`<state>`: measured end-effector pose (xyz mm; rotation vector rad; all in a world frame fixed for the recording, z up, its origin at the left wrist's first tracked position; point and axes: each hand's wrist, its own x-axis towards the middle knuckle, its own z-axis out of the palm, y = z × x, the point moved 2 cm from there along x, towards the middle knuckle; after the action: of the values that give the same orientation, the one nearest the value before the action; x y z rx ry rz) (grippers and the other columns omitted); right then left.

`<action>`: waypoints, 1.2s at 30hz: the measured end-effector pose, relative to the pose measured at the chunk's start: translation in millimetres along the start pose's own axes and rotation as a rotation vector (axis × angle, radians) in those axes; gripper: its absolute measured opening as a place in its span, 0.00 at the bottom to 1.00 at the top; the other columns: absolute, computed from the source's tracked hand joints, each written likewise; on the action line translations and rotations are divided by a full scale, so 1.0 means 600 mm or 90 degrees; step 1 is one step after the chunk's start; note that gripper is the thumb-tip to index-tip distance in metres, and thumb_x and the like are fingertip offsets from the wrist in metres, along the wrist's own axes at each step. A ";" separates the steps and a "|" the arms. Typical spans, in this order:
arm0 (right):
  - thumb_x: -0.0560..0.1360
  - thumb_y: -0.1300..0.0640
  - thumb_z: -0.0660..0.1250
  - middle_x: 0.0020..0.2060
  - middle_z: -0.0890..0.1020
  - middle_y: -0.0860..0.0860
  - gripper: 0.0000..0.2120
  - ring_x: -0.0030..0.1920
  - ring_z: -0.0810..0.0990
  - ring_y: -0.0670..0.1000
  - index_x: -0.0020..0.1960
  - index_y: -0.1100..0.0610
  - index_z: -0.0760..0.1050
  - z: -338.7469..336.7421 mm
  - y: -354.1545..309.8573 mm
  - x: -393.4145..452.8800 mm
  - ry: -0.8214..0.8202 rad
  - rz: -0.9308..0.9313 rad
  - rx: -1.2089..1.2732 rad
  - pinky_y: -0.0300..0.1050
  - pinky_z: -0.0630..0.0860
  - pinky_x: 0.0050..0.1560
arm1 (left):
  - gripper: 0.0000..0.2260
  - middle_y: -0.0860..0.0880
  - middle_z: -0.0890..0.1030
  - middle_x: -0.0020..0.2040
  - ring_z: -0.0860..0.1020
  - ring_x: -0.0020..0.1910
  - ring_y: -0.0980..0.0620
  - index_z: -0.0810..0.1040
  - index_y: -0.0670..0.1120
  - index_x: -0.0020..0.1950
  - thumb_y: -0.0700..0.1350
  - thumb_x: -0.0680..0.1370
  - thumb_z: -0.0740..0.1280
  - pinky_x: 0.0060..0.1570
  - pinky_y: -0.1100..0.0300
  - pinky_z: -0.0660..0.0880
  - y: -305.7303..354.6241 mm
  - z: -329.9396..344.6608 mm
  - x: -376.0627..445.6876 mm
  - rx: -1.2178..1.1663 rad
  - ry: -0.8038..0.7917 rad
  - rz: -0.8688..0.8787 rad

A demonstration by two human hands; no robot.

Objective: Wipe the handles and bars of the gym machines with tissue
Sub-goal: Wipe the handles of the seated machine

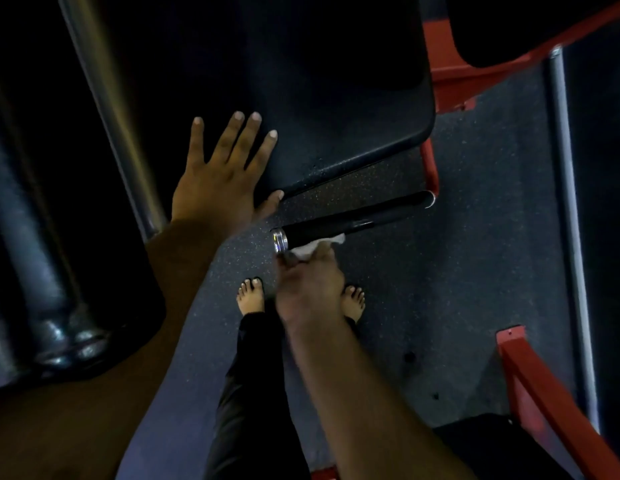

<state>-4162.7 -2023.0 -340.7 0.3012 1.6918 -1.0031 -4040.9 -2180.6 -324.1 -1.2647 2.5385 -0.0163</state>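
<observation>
Low-left to upper-right — handle [350,216] — tissue [315,245] beneath.

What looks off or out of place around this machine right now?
Nothing is spilled or broken. One oddity: the person's feet are bare on the gym floor while the right hand wipes the handle with tissue.

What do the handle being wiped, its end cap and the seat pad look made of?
Handle: a black sleeve, probably rubber or foam, smooth with a dull sheen. End cap: bright metal, likely chromed, with mirror-like glints. Seat pad: dark vinyl or leatherette by its look, with a fine pebbled grain and a rounded edge.
</observation>
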 end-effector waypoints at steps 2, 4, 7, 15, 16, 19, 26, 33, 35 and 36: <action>0.86 0.48 0.58 0.55 0.85 0.57 0.17 0.60 0.82 0.55 0.68 0.55 0.76 -0.001 -0.059 0.002 -0.025 0.089 0.266 0.47 0.77 0.67 | 0.38 0.43 0.44 0.85 0.43 0.84 0.44 0.43 0.49 0.85 0.70 0.82 0.44 0.77 0.30 0.46 0.000 0.002 0.000 0.004 0.004 0.000; 0.82 0.33 0.54 0.47 0.87 0.55 0.28 0.54 0.85 0.56 0.58 0.54 0.80 0.000 -0.101 0.018 -0.013 0.102 0.447 0.53 0.78 0.66 | 0.38 0.43 0.45 0.85 0.44 0.84 0.44 0.44 0.49 0.85 0.70 0.82 0.45 0.77 0.30 0.46 0.000 0.002 0.001 0.005 0.007 0.000; 0.73 0.24 0.54 0.50 0.84 0.55 0.35 0.54 0.85 0.58 0.54 0.54 0.79 0.036 -0.076 -0.003 -0.055 0.104 0.413 0.56 0.77 0.66 | 0.38 0.43 0.46 0.85 0.45 0.84 0.43 0.44 0.49 0.85 0.70 0.82 0.46 0.77 0.30 0.46 0.001 0.000 0.000 0.002 0.010 -0.004; 0.69 0.19 0.53 0.48 0.82 0.57 0.42 0.52 0.83 0.59 0.48 0.57 0.79 -0.005 -0.110 0.037 -0.123 0.082 0.493 0.55 0.76 0.66 | 0.38 0.43 0.44 0.85 0.44 0.84 0.44 0.42 0.49 0.85 0.70 0.81 0.42 0.77 0.31 0.46 0.002 0.003 0.000 0.014 0.005 -0.006; 0.70 0.20 0.53 0.48 0.82 0.56 0.41 0.52 0.83 0.58 0.47 0.56 0.79 -0.009 -0.114 0.044 -0.120 0.067 0.511 0.55 0.76 0.67 | 0.38 0.43 0.44 0.85 0.44 0.84 0.44 0.42 0.49 0.85 0.70 0.81 0.42 0.77 0.31 0.46 0.002 0.002 0.000 0.017 0.005 -0.006; 0.70 0.21 0.54 0.50 0.84 0.56 0.39 0.56 0.84 0.58 0.51 0.55 0.79 0.021 -0.083 0.009 -0.161 0.098 0.410 0.57 0.74 0.69 | 0.38 0.43 0.44 0.85 0.43 0.84 0.44 0.42 0.49 0.85 0.70 0.81 0.42 0.78 0.31 0.45 0.002 -0.001 -0.001 0.015 0.004 -0.008; 0.68 0.19 0.52 0.46 0.83 0.58 0.43 0.57 0.82 0.61 0.48 0.58 0.79 0.001 -0.105 0.026 -0.163 0.106 0.453 0.58 0.73 0.69 | 0.38 0.44 0.45 0.85 0.44 0.84 0.44 0.43 0.49 0.85 0.70 0.81 0.43 0.78 0.31 0.46 0.002 0.001 0.001 0.011 0.007 -0.008; 0.70 0.20 0.54 0.49 0.84 0.57 0.40 0.57 0.85 0.60 0.53 0.56 0.78 0.000 -0.100 0.028 -0.153 0.108 0.365 0.57 0.74 0.69 | 0.38 0.43 0.46 0.85 0.45 0.84 0.44 0.44 0.49 0.85 0.70 0.81 0.44 0.78 0.31 0.46 0.002 -0.001 0.000 0.008 0.009 -0.008; 0.69 0.20 0.54 0.49 0.83 0.58 0.43 0.58 0.84 0.60 0.56 0.58 0.78 -0.002 -0.100 0.024 -0.138 0.123 0.335 0.59 0.75 0.68 | 0.38 0.43 0.45 0.85 0.45 0.84 0.44 0.44 0.49 0.85 0.70 0.81 0.44 0.78 0.31 0.46 0.002 -0.003 0.000 0.005 0.005 -0.006; 0.70 0.21 0.54 0.48 0.82 0.58 0.44 0.56 0.84 0.60 0.59 0.59 0.78 -0.015 -0.117 0.038 -0.114 0.108 0.356 0.59 0.77 0.66 | 0.38 0.43 0.45 0.85 0.44 0.84 0.44 0.44 0.49 0.85 0.70 0.81 0.44 0.78 0.31 0.46 0.001 -0.003 -0.001 0.004 0.004 -0.006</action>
<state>-4222.1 -2065.4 -327.7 0.6845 1.1796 -1.3191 -4041.8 -2180.0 -322.4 -1.2755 2.5353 -0.0301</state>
